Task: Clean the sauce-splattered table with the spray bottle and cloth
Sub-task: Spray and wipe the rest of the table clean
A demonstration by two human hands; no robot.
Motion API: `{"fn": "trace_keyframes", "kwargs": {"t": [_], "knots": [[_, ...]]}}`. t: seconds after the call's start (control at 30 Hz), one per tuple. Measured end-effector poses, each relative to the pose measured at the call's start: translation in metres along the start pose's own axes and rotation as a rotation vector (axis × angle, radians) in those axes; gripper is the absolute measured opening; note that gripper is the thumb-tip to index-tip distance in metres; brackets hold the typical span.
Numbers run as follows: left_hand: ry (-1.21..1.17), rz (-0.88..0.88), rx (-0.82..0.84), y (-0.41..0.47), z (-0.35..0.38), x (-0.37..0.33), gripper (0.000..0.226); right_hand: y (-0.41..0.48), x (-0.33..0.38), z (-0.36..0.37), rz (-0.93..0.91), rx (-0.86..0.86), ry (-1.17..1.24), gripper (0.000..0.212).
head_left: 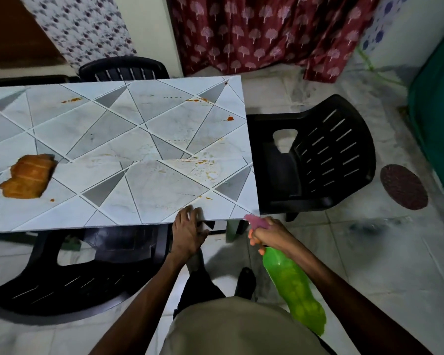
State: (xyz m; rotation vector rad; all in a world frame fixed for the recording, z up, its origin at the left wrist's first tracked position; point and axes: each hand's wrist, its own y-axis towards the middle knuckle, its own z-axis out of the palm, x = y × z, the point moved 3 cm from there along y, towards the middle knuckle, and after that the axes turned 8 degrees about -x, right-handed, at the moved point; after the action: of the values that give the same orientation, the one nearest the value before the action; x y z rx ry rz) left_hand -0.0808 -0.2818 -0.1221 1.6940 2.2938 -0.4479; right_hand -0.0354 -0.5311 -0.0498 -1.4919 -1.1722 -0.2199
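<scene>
A pale tiled table (69, 216) with grey triangles carries orange-red sauce splatters (207, 167) near its right end and more sauce (72, 99) along the far side. An orange cloth (27, 176) lies crumpled on the table's left part. My left hand (188, 233) rests on the near edge of the table, fingers curled over the rim. My right hand (271, 233) holds a green spray bottle (294, 285) by its neck, its pink nozzle (256, 222) pointing at the table's near right corner, the bottle body tilted back toward me.
Black plastic chairs stand around the table: one at the right end (318, 155), one tucked under the near side (87, 272), one at the far side (124, 69). A round dark mat (403, 187) lies on the tiled floor. A red curtain (254, 32) hangs behind.
</scene>
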Motion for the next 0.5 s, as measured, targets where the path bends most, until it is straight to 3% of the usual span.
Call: {"fn": "trace_keyframes", "kwargs": {"t": [0.13,0.27,0.5], "knots": [[-0.08,-0.081,-0.042,0.013,-0.013,0.026,0.082,0.019,0.033,0.012,-0.069,0.017,-0.02,0.054],[-0.163,-0.113,-0.128,0.037,-0.041,0.05,0.084,0.036,0.101,0.035,-0.179,0.056,-0.031,0.036],[-0.314,-0.254,-0.168,0.099,-0.105,0.133,0.065,0.058,0.272,0.106,-0.507,0.192,0.17,0.061]]}}
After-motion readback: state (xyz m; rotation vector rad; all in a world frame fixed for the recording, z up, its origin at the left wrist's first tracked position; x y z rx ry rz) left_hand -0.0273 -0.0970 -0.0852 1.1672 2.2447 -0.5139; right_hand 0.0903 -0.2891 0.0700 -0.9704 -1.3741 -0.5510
